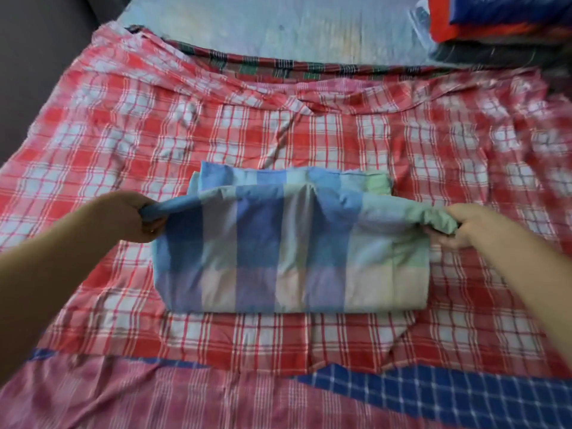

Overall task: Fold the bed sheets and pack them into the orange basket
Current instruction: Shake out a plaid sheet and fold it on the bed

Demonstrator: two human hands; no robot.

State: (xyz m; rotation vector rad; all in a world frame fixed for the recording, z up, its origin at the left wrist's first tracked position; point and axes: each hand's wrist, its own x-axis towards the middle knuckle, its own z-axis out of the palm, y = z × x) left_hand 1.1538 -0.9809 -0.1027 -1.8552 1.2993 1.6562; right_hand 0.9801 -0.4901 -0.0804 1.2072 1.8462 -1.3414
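one folded blue checked sheet (pixel 291 258) lies at the middle of the bed (pixel 278 29), on one spread red checked sheet (pixel 309 134), its top layer lifted. two hands: left hand (pixel 133 216) clenched round its left corner, right hand (pixel 464 226) pinching the bunched green right corner. near edge: one pink cloth (pixel 93 394), one dark blue grid cloth (pixel 448 394); far right corner: one orange and blue pile (pixel 495 17).

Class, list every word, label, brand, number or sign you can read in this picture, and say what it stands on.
No text can be read in this picture.
The folded blue, green and white checked sheet: check pattern only, no label showing.
The orange and blue fabric pile, far right: blurred, no lettering made out.
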